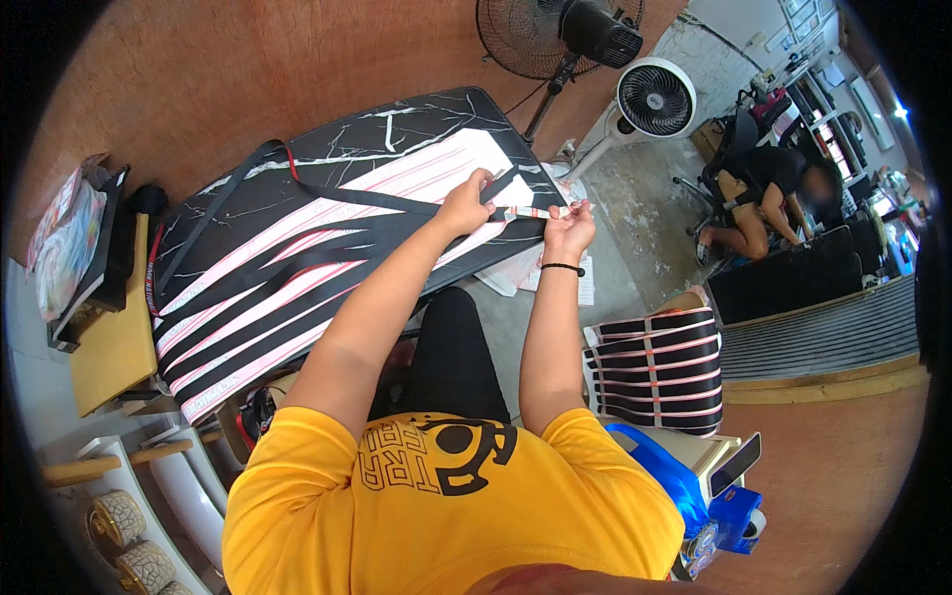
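Observation:
Over the right end of the table, my left hand [466,204] is closed, pinching a black strap [367,199] near its end. My right hand [569,230], just to the right, pinches the end of a short white strip with red marks [526,212], which spans the gap between both hands. Several white paper strips with red lines [458,149] lie lengthwise on the black marble-patterned table [327,129]. More black straps [288,266] fan out across them toward the left end. One strap loops up at the far left side.
A stack of black straps banded in white [654,369] sits at my right, near a phone [736,464] and a blue bag [654,461]. Two fans [654,97] stand beyond the table. Another person [769,193] sits bent over at the far right. Shelves [129,496] stand at lower left.

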Action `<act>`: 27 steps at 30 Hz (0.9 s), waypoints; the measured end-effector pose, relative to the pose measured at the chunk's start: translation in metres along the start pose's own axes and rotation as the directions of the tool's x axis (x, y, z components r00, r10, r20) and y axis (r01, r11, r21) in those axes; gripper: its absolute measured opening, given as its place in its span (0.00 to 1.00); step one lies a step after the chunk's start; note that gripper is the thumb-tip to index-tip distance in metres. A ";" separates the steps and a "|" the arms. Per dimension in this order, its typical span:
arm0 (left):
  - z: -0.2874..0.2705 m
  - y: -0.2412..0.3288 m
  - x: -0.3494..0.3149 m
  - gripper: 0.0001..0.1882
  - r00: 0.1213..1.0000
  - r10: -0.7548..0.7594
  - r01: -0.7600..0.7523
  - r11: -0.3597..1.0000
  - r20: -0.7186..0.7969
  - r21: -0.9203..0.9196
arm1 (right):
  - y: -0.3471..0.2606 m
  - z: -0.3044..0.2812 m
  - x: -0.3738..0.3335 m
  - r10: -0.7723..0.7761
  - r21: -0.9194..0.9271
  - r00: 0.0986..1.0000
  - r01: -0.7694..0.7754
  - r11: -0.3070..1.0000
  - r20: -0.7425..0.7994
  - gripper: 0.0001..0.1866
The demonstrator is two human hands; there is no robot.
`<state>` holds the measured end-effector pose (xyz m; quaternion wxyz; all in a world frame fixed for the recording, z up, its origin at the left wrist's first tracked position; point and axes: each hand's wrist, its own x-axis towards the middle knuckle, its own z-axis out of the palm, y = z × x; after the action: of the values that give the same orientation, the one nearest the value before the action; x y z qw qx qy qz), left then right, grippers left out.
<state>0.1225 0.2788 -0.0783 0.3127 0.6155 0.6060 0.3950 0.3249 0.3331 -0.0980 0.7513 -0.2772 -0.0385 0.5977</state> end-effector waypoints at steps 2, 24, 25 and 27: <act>0.000 -0.001 0.001 0.28 0.999 0.012 -0.013 1.000 -0.032 -0.022 | 0.001 0.001 0.001 0.002 0.023 1.000 -0.001 1.000 -0.004 0.03; 0.008 -0.011 0.000 0.22 0.973 0.077 -0.097 0.992 -0.217 -0.084 | -0.007 0.010 -0.027 -0.007 -0.056 0.995 0.012 0.998 0.098 0.09; 0.009 -0.012 0.001 0.21 0.972 0.070 -0.092 0.992 -0.223 -0.089 | -0.007 0.011 -0.028 -0.017 -0.066 0.995 0.023 0.998 0.093 0.10; 0.010 -0.013 0.003 0.21 0.970 0.057 -0.081 0.992 -0.235 -0.095 | -0.006 0.013 -0.031 -0.017 -0.090 0.995 0.026 0.996 0.095 0.10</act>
<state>0.1241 0.2833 -0.0941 0.2574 0.5688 0.5953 0.5058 0.3165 0.3086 -0.0756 0.7415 -0.2825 -0.1040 0.5996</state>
